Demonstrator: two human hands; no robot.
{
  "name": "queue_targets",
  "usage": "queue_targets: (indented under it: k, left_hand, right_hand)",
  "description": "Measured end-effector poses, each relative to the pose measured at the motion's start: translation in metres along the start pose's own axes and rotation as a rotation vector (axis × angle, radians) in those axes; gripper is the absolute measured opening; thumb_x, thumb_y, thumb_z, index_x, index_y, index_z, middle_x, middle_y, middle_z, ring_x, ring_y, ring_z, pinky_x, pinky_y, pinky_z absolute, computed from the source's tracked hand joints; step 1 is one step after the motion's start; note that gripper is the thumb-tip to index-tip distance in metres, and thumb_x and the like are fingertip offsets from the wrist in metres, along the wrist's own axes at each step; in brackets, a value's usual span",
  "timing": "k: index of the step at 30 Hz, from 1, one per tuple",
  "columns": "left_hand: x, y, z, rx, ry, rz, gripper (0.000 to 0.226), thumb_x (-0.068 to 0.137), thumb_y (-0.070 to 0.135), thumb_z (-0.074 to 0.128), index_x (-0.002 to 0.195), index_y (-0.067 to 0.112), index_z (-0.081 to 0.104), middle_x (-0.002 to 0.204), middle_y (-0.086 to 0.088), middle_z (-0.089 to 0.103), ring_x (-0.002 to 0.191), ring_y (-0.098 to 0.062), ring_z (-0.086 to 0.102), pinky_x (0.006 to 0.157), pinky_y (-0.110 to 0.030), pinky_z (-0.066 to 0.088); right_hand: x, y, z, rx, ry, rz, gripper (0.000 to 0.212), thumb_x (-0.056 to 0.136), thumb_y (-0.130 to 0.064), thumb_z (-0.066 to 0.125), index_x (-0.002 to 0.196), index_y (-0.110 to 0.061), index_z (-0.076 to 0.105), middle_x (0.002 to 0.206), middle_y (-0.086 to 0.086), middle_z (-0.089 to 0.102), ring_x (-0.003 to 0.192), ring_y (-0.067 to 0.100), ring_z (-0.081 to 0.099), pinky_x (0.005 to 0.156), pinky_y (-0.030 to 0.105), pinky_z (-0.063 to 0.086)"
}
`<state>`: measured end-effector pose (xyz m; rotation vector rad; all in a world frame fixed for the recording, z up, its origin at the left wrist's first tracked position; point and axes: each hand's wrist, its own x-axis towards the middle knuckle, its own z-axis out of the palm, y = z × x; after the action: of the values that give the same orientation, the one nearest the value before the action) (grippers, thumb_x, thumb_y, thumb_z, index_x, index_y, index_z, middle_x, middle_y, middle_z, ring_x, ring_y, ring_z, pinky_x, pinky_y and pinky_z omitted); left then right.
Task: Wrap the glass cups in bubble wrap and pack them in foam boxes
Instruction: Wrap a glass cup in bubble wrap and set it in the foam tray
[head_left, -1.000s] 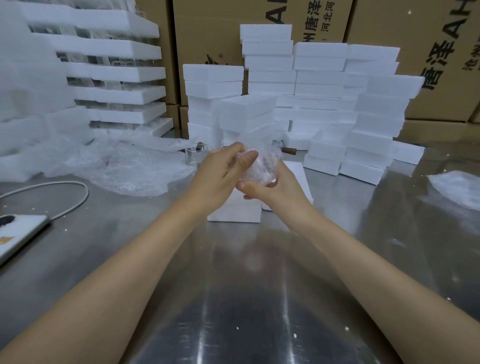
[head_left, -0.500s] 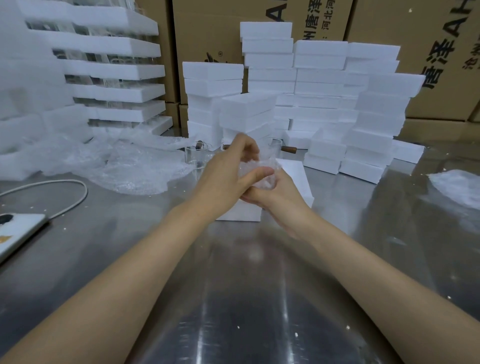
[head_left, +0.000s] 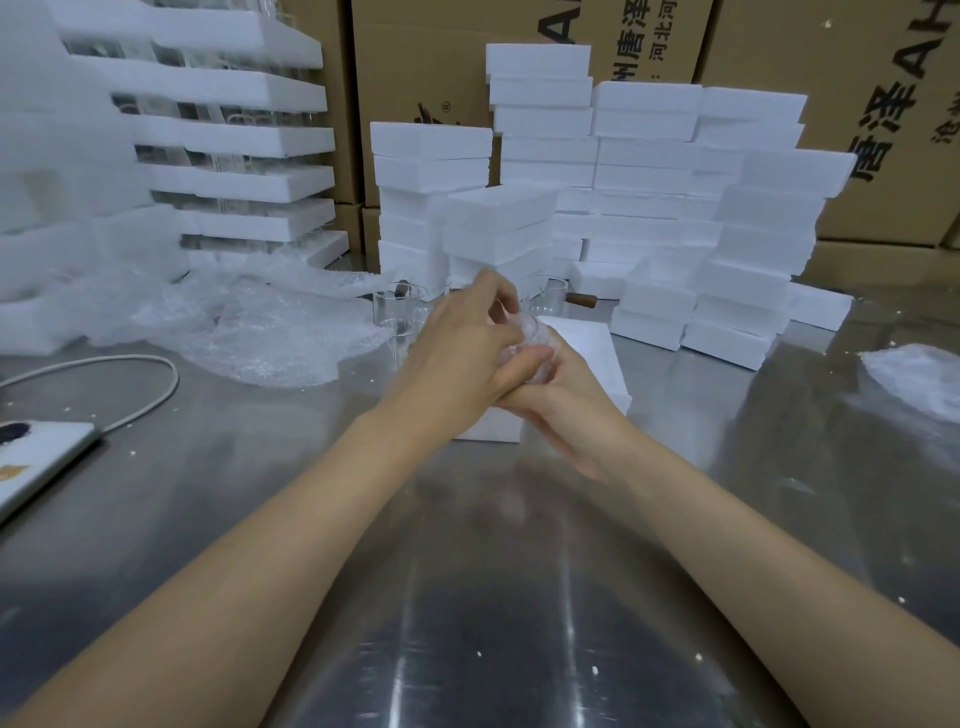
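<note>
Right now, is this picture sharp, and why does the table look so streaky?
Head view: the steel table reflects light as bright streaks of glare; the left hand, right hand and wrapped cup are slightly motion-blurred; the wide lens bends the foam trays at the left edge, which look soft; shadows are faint.

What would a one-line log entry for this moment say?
step: wrapping | left hand and right hand: both grip bubble-wrapped cup above table | foam box: just behind hands | cup: not yet boxed
</note>
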<state>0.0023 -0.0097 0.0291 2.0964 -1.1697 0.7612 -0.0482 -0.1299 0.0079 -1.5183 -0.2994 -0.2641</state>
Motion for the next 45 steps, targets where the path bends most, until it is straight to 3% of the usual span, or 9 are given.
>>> queue_targets:
  k: [8,13,18,24,30,34,37,42,45]
  left_hand:
    - [0.001,0.0,0.002,-0.106,-0.011,-0.132,0.021,0.088,0.043,0.06,0.097,0.027,0.049,0.078,0.021,0.048,0.088,-0.001,0.04,0.063,-0.012,0.03]
    - [0.001,-0.001,-0.001,-0.143,-0.033,-0.142,0.02,0.092,0.036,0.049,0.107,0.023,0.048,0.07,0.013,0.059,0.092,-0.001,0.037,0.064,-0.012,0.028]
    - [0.001,0.007,-0.011,-0.401,0.043,-0.237,0.023,0.088,0.039,0.046,0.111,0.038,0.041,0.071,0.002,0.066,0.092,0.005,0.054,0.075,-0.016,0.042]
    - [0.003,0.025,-0.015,-0.786,0.262,-0.323,0.033,0.083,0.024,0.073,0.108,0.035,0.054,0.08,-0.003,0.061,0.084,-0.016,0.066,0.081,-0.035,0.055]
    - [0.004,0.014,-0.018,-0.777,0.113,-0.297,0.043,0.096,0.011,0.055,0.136,0.023,0.044,0.075,-0.012,0.06,0.085,-0.016,0.065,0.091,-0.02,0.047]
    - [0.003,0.009,-0.019,-0.743,0.027,-0.354,0.043,0.098,0.015,0.051,0.14,0.023,0.044,0.097,-0.021,0.067,0.084,0.015,0.057,0.077,0.001,0.039]
    - [0.003,0.014,-0.015,-0.722,-0.007,-0.365,0.045,0.092,0.035,0.061,0.135,0.032,0.046,0.101,-0.017,0.068,0.088,-0.007,0.066,0.087,-0.018,0.051]
    - [0.005,0.012,-0.02,-0.779,0.06,-0.371,0.046,0.094,0.015,0.061,0.136,0.027,0.045,0.101,-0.008,0.071,0.097,-0.013,0.068,0.098,-0.035,0.05]
    - [0.006,0.007,-0.026,-0.785,0.102,-0.368,0.045,0.095,0.01,0.057,0.135,0.027,0.043,0.089,0.0,0.072,0.097,-0.011,0.067,0.106,-0.042,0.042]
  right_hand:
    - [0.0,0.002,-0.002,-0.056,0.04,0.041,0.056,0.077,0.013,0.062,0.127,-0.002,0.044,0.118,0.019,0.062,0.117,0.033,0.058,0.102,0.055,0.044]
    - [-0.001,0.0,-0.002,-0.03,0.029,0.091,0.063,0.072,0.0,0.069,0.13,-0.006,0.045,0.11,0.007,0.068,0.109,0.022,0.063,0.097,0.043,0.051]
    - [-0.001,-0.004,0.009,-0.299,0.328,-0.042,0.05,0.059,-0.038,0.079,0.104,-0.028,0.06,0.097,-0.014,0.069,0.093,0.002,0.065,0.075,0.019,0.051]
    - [-0.001,-0.012,0.012,-0.346,0.431,-0.231,0.058,0.068,-0.03,0.08,0.121,-0.033,0.056,0.113,-0.015,0.064,0.103,-0.001,0.061,0.075,0.012,0.049]
    - [-0.002,-0.007,0.005,-0.492,0.478,-0.246,0.071,0.065,-0.036,0.083,0.129,-0.036,0.051,0.122,-0.017,0.056,0.106,-0.007,0.054,0.076,0.003,0.042]
    - [-0.003,0.001,0.004,-0.618,0.469,-0.3,0.076,0.067,-0.02,0.085,0.134,-0.028,0.049,0.122,-0.013,0.05,0.111,-0.003,0.049,0.085,0.005,0.04]
    - [-0.003,0.002,0.003,-0.66,0.45,-0.351,0.075,0.07,-0.018,0.083,0.136,-0.025,0.048,0.125,-0.008,0.048,0.116,0.005,0.049,0.089,0.004,0.038]
    - [0.0,-0.004,-0.005,-0.542,0.385,-0.304,0.087,0.067,-0.029,0.085,0.14,-0.037,0.038,0.125,-0.021,0.044,0.109,-0.011,0.049,0.081,0.003,0.042]
    - [0.002,-0.013,-0.015,-0.338,0.413,-0.24,0.063,0.081,-0.047,0.064,0.137,-0.042,0.037,0.133,-0.019,0.044,0.111,-0.013,0.049,0.091,0.006,0.041]
